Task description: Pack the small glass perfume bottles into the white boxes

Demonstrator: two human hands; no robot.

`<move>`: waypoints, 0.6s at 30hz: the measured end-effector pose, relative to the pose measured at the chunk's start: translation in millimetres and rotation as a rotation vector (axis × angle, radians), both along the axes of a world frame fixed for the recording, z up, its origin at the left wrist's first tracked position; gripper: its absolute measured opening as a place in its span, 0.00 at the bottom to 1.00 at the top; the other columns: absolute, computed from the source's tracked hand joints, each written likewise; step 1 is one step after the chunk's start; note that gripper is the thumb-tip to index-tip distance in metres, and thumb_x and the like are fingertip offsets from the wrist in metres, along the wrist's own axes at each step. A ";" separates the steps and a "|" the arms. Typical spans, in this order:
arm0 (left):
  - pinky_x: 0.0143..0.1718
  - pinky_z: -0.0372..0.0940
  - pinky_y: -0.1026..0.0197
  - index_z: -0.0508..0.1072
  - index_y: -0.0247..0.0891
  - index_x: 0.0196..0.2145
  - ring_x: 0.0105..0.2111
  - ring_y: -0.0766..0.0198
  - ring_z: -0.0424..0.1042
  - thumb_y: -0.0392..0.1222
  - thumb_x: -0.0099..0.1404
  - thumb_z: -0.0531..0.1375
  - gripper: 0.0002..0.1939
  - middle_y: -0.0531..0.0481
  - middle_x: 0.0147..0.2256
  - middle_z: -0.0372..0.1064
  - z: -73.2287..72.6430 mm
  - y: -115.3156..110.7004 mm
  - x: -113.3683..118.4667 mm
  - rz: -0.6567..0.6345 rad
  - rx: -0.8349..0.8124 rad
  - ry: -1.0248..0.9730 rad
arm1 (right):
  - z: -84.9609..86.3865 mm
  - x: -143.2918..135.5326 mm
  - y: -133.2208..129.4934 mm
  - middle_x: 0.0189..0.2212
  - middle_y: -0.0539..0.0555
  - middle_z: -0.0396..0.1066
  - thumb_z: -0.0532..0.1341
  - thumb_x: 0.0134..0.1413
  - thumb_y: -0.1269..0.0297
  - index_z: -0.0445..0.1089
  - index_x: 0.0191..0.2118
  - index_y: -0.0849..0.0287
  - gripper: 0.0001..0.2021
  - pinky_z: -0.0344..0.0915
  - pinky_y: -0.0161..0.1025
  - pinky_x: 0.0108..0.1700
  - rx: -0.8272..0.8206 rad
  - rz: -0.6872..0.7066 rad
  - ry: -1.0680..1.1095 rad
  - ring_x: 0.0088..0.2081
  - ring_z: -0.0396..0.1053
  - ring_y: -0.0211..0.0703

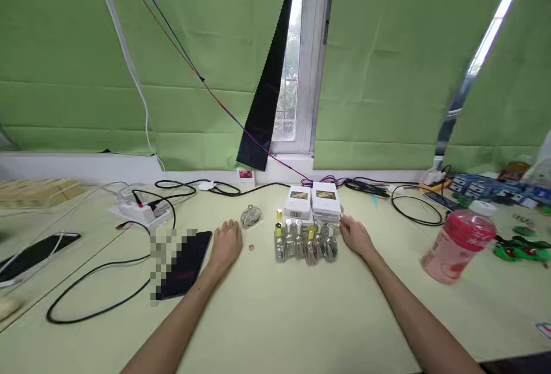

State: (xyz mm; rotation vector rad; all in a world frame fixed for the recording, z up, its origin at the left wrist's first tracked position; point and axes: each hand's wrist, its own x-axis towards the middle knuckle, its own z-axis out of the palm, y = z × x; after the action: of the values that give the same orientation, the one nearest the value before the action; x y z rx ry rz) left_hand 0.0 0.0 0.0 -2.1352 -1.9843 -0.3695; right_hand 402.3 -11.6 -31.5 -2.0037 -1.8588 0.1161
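Note:
My left hand rests palm down on the table, its fingers lying on the surface with nothing in them. A clear glass bottle with a gold top lies just beyond its fingertips, apart from it. Close to its right is a small brown piece. My right hand lies on the table too, fingers out, beside the stacked white boxes; whether it touches them I cannot tell. Several small glass bottles with gold or clear caps stand grouped in front of the boxes, between my hands.
A dark tablet lies left of my left forearm. Black cable loops around there, near a power strip. On the right stands a tilted-looking pink drink bottle. Green blinds and a window are behind.

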 end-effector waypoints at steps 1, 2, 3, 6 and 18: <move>0.56 0.58 0.48 0.73 0.28 0.47 0.57 0.47 0.67 0.32 0.72 0.44 0.18 0.32 0.53 0.71 0.0 0.2 -0.2 -0.001 0.001 0.000 | -0.2 0.3 -0.2 0.65 0.60 0.62 0.48 0.68 0.66 0.65 0.64 0.62 0.23 0.50 0.50 0.68 0.001 0.001 -0.001 0.68 0.55 0.52; 0.56 0.58 0.49 0.73 0.29 0.47 0.57 0.47 0.67 0.32 0.72 0.45 0.18 0.32 0.53 0.71 0.0 0.4 -0.3 -0.002 0.003 -0.001 | -0.5 0.5 -0.3 0.65 0.59 0.62 0.48 0.68 0.66 0.65 0.64 0.61 0.23 0.50 0.50 0.68 0.001 0.001 -0.001 0.68 0.56 0.52; 0.56 0.58 0.49 0.73 0.29 0.46 0.57 0.47 0.67 0.32 0.72 0.45 0.18 0.33 0.53 0.71 0.0 0.5 -0.5 -0.004 0.004 -0.002 | -0.8 0.8 -0.4 0.65 0.59 0.62 0.49 0.68 0.66 0.65 0.64 0.60 0.23 0.51 0.50 0.68 0.001 0.000 0.000 0.68 0.56 0.51; 0.56 0.59 0.48 0.73 0.31 0.44 0.56 0.48 0.67 0.33 0.72 0.44 0.17 0.34 0.51 0.72 0.0 0.2 -1.1 -0.014 0.009 -0.009 | -1.6 1.3 0.0 0.66 0.58 0.61 0.49 0.68 0.66 0.65 0.65 0.58 0.23 0.50 0.50 0.68 0.002 -0.003 0.002 0.68 0.55 0.51; 0.56 0.59 0.45 0.73 0.33 0.44 0.55 0.47 0.66 0.35 0.72 0.44 0.18 0.34 0.50 0.72 -5.3 2.9 -4.2 -0.037 0.025 -0.063 | -3.7 3.4 2.5 0.66 0.58 0.60 0.50 0.68 0.65 0.64 0.65 0.56 0.23 0.50 0.49 0.68 -0.005 -0.017 0.020 0.69 0.53 0.49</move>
State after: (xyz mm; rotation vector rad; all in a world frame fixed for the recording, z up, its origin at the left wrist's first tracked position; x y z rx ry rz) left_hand -4.2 2.9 -5.3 -2.1734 -1.9650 -0.4699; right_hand 405.7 -9.2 -35.2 -2.0139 -1.8300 0.1356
